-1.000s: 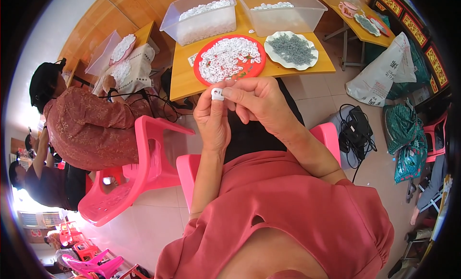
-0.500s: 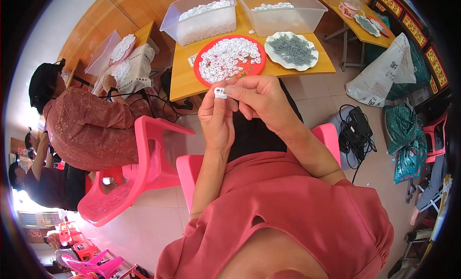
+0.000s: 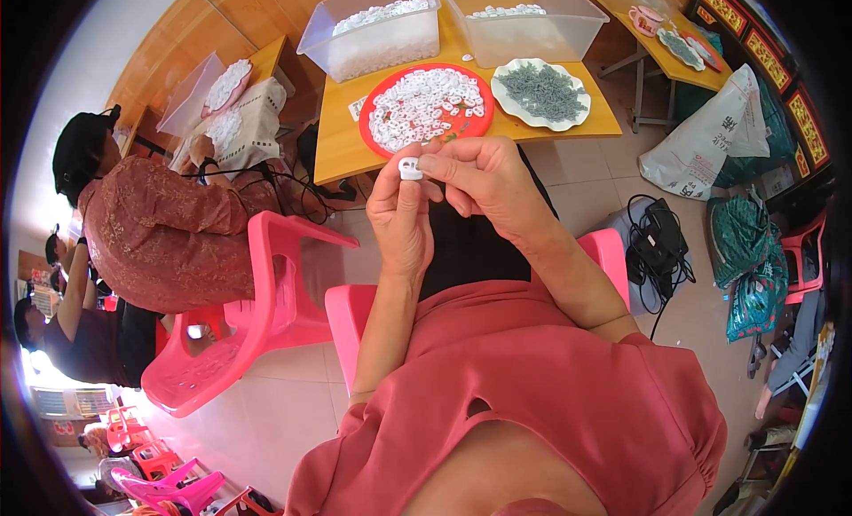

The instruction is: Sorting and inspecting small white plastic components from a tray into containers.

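My left hand (image 3: pixel 399 228) pinches a small white plastic piece with two holes (image 3: pixel 409 170) between thumb and fingers, just off the table's near edge. Close against its right side are the closed thumb and forefinger of my right hand (image 3: pixel 491 186); whatever they grip is hidden. Beyond my hands, a round red tray (image 3: pixel 367 130) holds many similar white pieces. To its right, a white scalloped plate (image 3: pixel 581 113) carries a heap of small grey parts (image 3: pixel 540 92).
Two clear plastic bins (image 3: pixel 387 55) with white pieces stand at the back of the wooden table (image 3: pixel 344 165). A person in patterned clothes (image 3: pixel 169 236) sits to my left beside a pink chair (image 3: pixel 266 276). Right of me are black cables (image 3: pixel 658 236) and a white sack (image 3: pixel 697 148).
Both hands stay together around the white piece, with only a slight shift of the fingers. The whole view has moved very slightly.
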The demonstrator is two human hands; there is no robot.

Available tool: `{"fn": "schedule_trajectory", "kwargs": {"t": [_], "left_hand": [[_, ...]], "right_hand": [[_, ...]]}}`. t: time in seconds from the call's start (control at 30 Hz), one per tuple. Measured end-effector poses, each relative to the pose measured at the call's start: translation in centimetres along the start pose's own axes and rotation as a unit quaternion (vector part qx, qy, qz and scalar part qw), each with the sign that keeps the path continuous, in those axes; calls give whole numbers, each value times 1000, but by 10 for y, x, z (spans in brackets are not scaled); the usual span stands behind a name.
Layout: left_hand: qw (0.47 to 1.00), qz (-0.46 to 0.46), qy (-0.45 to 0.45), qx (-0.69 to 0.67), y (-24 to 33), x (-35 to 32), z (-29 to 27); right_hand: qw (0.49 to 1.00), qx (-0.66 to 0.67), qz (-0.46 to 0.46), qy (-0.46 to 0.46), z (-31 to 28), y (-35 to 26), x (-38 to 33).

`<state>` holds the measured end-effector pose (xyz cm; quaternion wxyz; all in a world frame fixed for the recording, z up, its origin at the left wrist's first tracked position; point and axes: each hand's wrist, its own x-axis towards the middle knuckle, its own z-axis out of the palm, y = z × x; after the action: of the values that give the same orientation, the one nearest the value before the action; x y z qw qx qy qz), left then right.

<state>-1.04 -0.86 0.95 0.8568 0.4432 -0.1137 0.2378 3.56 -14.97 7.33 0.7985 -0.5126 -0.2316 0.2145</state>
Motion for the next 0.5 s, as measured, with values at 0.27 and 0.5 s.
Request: {"fn": "schedule_trajectory", "kwargs": {"t": [0.27,0.5], "left_hand": [[999,-11,34,20,-5,3,-3],[1000,-9,-22,-12,-12,4,-12]], "right_hand": [[1000,-14,-12,11,-4,12,5],[999,-40,-12,-2,-10,1,6]]}}
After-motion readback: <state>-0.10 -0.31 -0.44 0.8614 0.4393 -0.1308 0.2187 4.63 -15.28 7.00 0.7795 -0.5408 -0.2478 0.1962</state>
